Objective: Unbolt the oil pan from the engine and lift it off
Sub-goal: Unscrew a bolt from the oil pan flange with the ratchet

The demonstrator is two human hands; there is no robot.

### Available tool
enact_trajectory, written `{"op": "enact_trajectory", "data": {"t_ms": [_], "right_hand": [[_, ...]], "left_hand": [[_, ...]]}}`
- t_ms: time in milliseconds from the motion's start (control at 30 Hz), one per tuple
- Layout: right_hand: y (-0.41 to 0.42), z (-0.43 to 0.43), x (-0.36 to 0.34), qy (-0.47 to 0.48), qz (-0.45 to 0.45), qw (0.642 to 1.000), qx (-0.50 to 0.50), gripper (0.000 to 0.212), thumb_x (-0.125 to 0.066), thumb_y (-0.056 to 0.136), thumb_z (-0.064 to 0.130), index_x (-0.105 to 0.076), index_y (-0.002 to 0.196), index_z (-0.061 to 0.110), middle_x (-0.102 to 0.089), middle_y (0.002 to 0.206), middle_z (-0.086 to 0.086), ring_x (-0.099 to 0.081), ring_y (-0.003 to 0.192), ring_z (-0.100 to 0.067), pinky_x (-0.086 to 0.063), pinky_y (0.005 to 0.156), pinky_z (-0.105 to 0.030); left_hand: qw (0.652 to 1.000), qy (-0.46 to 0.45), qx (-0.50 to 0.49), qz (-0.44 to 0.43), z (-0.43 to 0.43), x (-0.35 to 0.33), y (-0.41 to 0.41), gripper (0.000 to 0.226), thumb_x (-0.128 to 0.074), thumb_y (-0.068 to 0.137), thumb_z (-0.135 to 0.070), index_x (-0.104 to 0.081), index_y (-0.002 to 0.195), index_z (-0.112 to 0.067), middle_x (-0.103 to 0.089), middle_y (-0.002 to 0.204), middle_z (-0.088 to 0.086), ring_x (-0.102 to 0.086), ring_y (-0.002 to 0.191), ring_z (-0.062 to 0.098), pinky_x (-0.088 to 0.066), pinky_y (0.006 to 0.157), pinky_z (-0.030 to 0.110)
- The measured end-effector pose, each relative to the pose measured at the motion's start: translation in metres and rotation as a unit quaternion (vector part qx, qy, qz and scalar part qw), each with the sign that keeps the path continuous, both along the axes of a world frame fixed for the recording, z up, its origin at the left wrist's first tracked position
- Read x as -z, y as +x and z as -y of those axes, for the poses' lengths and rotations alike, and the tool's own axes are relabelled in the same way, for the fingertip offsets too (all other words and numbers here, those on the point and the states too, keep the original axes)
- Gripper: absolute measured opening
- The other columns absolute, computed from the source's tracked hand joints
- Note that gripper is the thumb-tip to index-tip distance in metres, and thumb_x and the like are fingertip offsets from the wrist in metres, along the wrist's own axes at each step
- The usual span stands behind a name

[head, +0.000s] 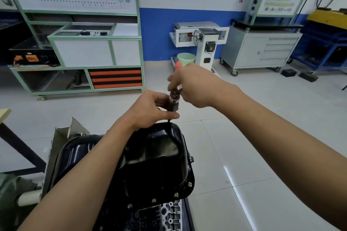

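I find clear passage along the right flank of the oil pan, where only tiled floor lies beyond the flange. The left forearm crosses above the pan's near half and bars approach from overhead there. The left hand and right hand, both gripping the socket tool, crowd the far rim. A grey metal plate stands close beside the pan's left edge

There are two hands, the left hand and the right hand, both gripping one socket tool above one black oil pan. Four bolt heads show along the pan's flange at five o'clock. Toward one o'clock stand one green bucket, one grey cabinet with four drawer handles, and two black blocks.
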State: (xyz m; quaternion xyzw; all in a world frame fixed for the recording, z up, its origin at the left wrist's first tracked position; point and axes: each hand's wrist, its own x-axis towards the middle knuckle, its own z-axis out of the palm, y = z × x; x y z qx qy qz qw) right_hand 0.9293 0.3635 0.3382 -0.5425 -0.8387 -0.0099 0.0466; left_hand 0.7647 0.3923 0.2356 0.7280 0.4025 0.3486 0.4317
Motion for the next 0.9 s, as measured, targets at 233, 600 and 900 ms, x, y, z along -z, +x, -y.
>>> {"op": "enact_trajectory", "data": {"t_ms": [233, 600, 900], "right_hand": [[-0.002, -0.002, 0.003, -0.047, -0.093, 0.995, -0.009, 0.046, -0.061, 0.084, -0.003, -0.07, 0.124, 0.017, -0.065, 0.132, -0.003, -0.061, 0.118, -0.019, -0.051, 0.099, -0.037], [-0.021, 0.007, 0.014, -0.04, -0.04, 0.995, 0.083, 0.04, -0.061, 0.086, 0.048, -0.054, 0.059, 0.019, -0.059, 0.05, 0.005, -0.055, 0.054, -0.01, -0.038, 0.051, -0.027], [-0.008, 0.005, 0.001, 0.015, 0.042, 0.998, 0.055, 0.025, -0.073, 0.087, 0.027, -0.055, 0.072, 0.019, -0.042, 0.066, 0.001, -0.043, 0.057, -0.017, -0.035, 0.053, -0.029]], "left_hand": [[1.0, -0.008, 0.006, -0.001, 0.001, 0.001, -0.002, 0.018, -0.088, 0.075, -0.002, -0.076, 0.088, -0.007, -0.078, 0.087, 0.006, -0.072, 0.084, 0.013, -0.054, 0.077, 0.017], [0.998, 0.039, -0.038, 0.014, 0.0, -0.001, 0.0, 0.022, -0.077, 0.073, 0.01, -0.079, 0.086, -0.008, -0.075, 0.075, 0.007, -0.063, 0.066, 0.005, -0.053, 0.065, 0.019], [0.999, 0.014, -0.043, 0.02, -0.004, 0.003, -0.003, 0.021, -0.09, 0.074, -0.007, -0.08, 0.088, -0.02, -0.078, 0.082, 0.002, -0.071, 0.076, 0.017, -0.063, 0.079, 0.039]]}}
